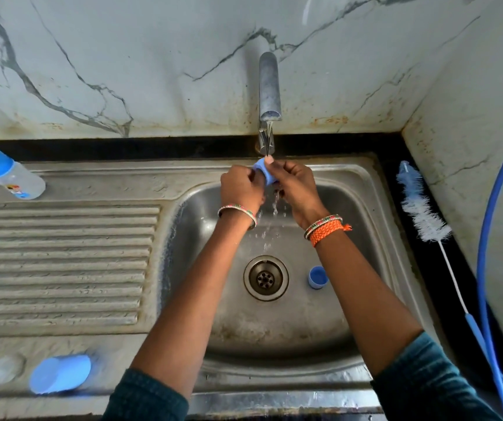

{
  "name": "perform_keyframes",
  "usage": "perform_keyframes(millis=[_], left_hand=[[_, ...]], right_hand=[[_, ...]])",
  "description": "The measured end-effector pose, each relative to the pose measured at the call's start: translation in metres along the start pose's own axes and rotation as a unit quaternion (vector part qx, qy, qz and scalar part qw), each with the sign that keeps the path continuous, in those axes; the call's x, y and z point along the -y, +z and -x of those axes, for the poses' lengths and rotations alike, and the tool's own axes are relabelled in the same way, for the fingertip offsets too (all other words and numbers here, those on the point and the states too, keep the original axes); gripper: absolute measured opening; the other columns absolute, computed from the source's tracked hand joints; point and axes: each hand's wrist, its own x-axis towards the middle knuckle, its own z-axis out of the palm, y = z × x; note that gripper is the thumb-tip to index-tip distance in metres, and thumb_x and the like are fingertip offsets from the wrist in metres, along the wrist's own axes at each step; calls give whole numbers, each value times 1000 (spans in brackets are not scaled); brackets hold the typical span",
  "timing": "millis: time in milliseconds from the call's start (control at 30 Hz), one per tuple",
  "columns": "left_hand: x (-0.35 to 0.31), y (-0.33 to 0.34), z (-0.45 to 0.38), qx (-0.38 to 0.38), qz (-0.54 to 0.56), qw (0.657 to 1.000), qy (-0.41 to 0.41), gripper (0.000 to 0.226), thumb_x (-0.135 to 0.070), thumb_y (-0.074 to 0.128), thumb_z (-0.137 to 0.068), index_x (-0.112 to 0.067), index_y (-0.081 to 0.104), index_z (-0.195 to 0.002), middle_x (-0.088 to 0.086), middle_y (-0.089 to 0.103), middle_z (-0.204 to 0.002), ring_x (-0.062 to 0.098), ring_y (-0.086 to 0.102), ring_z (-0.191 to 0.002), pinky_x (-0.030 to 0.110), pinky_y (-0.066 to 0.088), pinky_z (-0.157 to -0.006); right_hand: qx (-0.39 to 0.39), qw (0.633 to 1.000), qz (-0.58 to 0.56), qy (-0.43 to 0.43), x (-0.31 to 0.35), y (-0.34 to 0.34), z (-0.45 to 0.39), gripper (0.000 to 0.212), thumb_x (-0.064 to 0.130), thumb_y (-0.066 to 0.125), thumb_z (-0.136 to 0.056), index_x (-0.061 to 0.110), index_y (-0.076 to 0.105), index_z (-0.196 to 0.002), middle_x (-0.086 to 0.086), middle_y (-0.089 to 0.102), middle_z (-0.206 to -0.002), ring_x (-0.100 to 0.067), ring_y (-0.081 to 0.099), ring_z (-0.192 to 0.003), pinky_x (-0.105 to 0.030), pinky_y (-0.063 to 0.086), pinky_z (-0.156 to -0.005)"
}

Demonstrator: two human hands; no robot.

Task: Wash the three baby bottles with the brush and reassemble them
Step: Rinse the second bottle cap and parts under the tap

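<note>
From the head camera I see my left hand point(241, 186) and right hand point(297, 189) together under the running tap point(270, 86), fingers of both pinched round a small blue bottle collar point(263, 173) above the sink point(365, 208). A blue cap point(318, 277) lies beside the drain point(266, 278). One capped bottle point(10, 173) lies on the drainboard point(62, 253); the brush point(423, 214) rests on the right counter.
</note>
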Motion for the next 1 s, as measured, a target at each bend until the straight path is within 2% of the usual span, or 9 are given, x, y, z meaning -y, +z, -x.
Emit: perform_keyframes(millis=[67,133,233,333,500,600,733,833,1000], left_hand=[[4,0,7,-56,-71,984,155,16,-4,55,-87,-2,71,-90,15,71,-82,24,67,-73,26,49,-65],[10,5,9,-65,-66,975,200,22,2,53,-83,-6,72,-92,12,71,-81,21,65,-73,24,47,-64],[8,1,2,51,201,978,18,22,-1,53,-85,-4,70,-99,9,70,-79,17,65,-74,31,57,-71],[5,-13,-2,185,458,850,-186,21,-6,42,-97,-6,61,-105,3,70,-85,12,65,-78,23,53,-73],[10,-25,-3,198,420,876,-134,29,4,44,-94,4,52,-122,-2,73,-84,12,68,-79,26,56,-77],[7,-37,-8,242,398,874,-135,30,6,43,-94,7,50,-123,8,68,-95,19,67,-85,29,58,-76],[9,-45,-13,317,360,868,-128,26,6,41,-94,-1,58,-112,8,71,-96,20,70,-87,31,58,-78],[10,-48,-18,330,343,872,-115,26,6,39,-95,-2,57,-112,4,73,-91,18,70,-86,32,56,-84],[15,-44,-13,279,346,890,-103,34,7,40,-94,7,47,-128,2,72,-91,16,69,-86,31,55,-83]], right_hand=[[-68,997,30,19,1,8,-6,32,30,62,-92,6,63,-70,-4,52,-56,-4,39,-42,-16,32,-42],[-96,995,31,16,-1,14,-8,39,31,62,-92,-2,64,-73,-11,51,-60,-10,43,-48,-17,33,-44],[-56,998,36,-21,-4,12,-2,31,23,59,-94,-5,67,-84,-9,59,-70,-10,51,-61,-16,41,-53],[-13,1000,9,-13,-5,-2,2,13,16,56,-96,11,66,-90,0,63,-78,1,55,-64,-14,42,-58],[78,996,34,-24,-13,-16,2,44,-6,61,-76,2,63,-119,-15,59,-119,-18,56,-102,-22,49,-75],[82,981,160,-69,-15,-30,4,66,-21,59,-64,25,66,-111,-10,47,-137,-24,42,-125,-32,49,-91],[79,846,482,-216,-3,-49,-1,73,-4,61,-65,47,60,-117,-2,27,-154,-32,28,-133,-38,24,-99],[68,780,556,-281,3,-50,2,74,0,58,-65,43,58,-125,-6,18,-158,-36,26,-133,-42,25,-95],[94,914,371,-136,-18,-40,22,79,-14,51,-70,42,51,-126,3,24,-155,-24,20,-136,-25,29,-99]])
